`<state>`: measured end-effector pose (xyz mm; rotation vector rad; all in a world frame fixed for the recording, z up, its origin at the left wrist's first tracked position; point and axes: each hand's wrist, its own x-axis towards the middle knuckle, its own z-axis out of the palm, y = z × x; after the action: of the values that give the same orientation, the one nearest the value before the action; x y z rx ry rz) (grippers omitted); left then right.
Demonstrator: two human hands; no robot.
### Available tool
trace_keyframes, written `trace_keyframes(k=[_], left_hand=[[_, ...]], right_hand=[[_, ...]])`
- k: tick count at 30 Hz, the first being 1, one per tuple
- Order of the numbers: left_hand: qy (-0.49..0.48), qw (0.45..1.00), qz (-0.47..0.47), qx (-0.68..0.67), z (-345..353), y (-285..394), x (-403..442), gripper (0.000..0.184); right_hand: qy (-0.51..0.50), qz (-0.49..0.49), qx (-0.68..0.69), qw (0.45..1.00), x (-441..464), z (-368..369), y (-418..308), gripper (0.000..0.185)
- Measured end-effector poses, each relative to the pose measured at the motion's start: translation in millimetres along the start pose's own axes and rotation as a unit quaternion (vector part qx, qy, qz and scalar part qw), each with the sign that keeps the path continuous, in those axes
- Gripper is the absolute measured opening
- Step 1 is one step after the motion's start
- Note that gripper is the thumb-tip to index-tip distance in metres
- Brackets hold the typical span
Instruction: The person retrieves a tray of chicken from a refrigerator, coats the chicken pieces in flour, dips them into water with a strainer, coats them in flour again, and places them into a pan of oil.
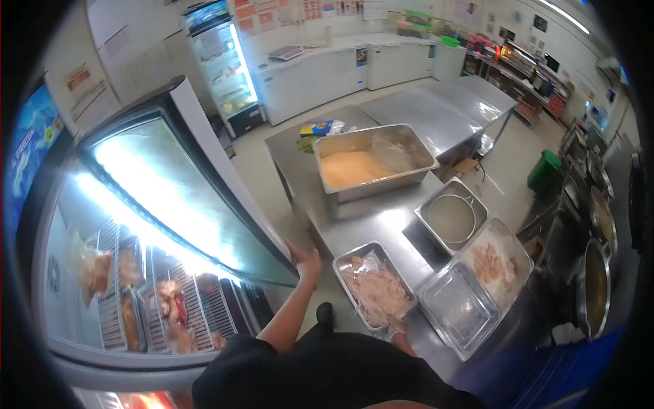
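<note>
Where the left hand (304,264) is: against the edge of the fridge door (180,187), bare, its fingers apart.
Right hand (398,332): seemingly gloved, at the near rim of the meat tray (370,260); its fingers are partly hidden, so I cannot tell whether they are clamped on it.
Meat (375,290): heaped in that tray, at the edge of the table (368,225), outside the fridge (136,362); whether the tray rests there or is lifted is unclear.
Done: the door is open and the tray is well filled.
Left: the tray is not in the fridge and the door is not shut; I judge the work between them about midway.
Containers by the table: five: one meat tray, one deep pan (381,187) of orange crumbs (354,168), one small pan (426,211), one clear tray (460,307), one floury tub (519,252).
Sieve: one, round (451,218), in the small pan.
Bag: one, clear (396,151), in the deep pan.
Fridge packs: several, too blurred to count.
Bin: one, green (545,170).
</note>
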<state>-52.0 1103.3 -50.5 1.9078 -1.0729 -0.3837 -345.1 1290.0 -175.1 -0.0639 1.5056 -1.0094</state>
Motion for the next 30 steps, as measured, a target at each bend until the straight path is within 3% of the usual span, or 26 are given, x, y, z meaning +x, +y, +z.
trace_keyframes(k=[2, 5, 8, 11, 14, 16, 17, 21, 24, 29, 30], left_hand=[[0.03, 0.999, 0.01, 0.036, -16, -2, -35, 0.101], [-0.072, 0.997, 0.01, 0.006, -20, -60, -74, 0.088], [-0.272, 0.95, 0.144, -0.053, -28, -93, -97, 0.075], [-0.324, 0.93, 0.171, 0.03, -50, -54, -104, 0.061], [-0.348, 0.93, 0.11, 0.044, -63, -52, -81, 0.052], [-0.268, 0.948, 0.152, 0.074, -71, -47, -65, 0.05], [-0.227, 0.954, 0.173, 0.09, -75, -45, -54, 0.049], [-0.251, 0.945, 0.133, 0.162, -97, -43, 1, 0.046], [-0.24, 0.943, 0.124, 0.196, -106, -84, 56, 0.041], [-0.255, 0.958, 0.109, 0.075, -153, -98, 164, 0.039], [-0.264, 0.955, 0.117, 0.071, -160, -100, 185, 0.038]], right_hand=[[0.013, -0.001, 0.019, 1.0, -24, 12, -21, 0.033], [-0.039, -0.001, 0.038, 0.998, -59, 20, -55, 0.028], [-0.054, -0.025, -0.056, 0.997, -19, 11, -39, 0.033], [-0.081, -0.065, -0.135, 0.985, -6, 14, -35, 0.041], [-0.075, -0.055, -0.173, 0.981, -36, 45, -60, 0.048], [-0.065, -0.04, -0.177, 0.981, -26, 54, -58, 0.05], [-0.059, -0.037, -0.176, 0.982, 2, 57, -40, 0.05], [-0.061, -0.088, -0.279, 0.954, 111, 70, 18, 0.046], [-0.035, -0.036, -0.247, 0.968, 82, 136, -8, 0.041], [-0.208, -0.179, -0.276, 0.921, 64, 231, -32, 0.032], [-0.171, -0.093, -0.159, 0.968, 50, 276, -53, 0.034]])
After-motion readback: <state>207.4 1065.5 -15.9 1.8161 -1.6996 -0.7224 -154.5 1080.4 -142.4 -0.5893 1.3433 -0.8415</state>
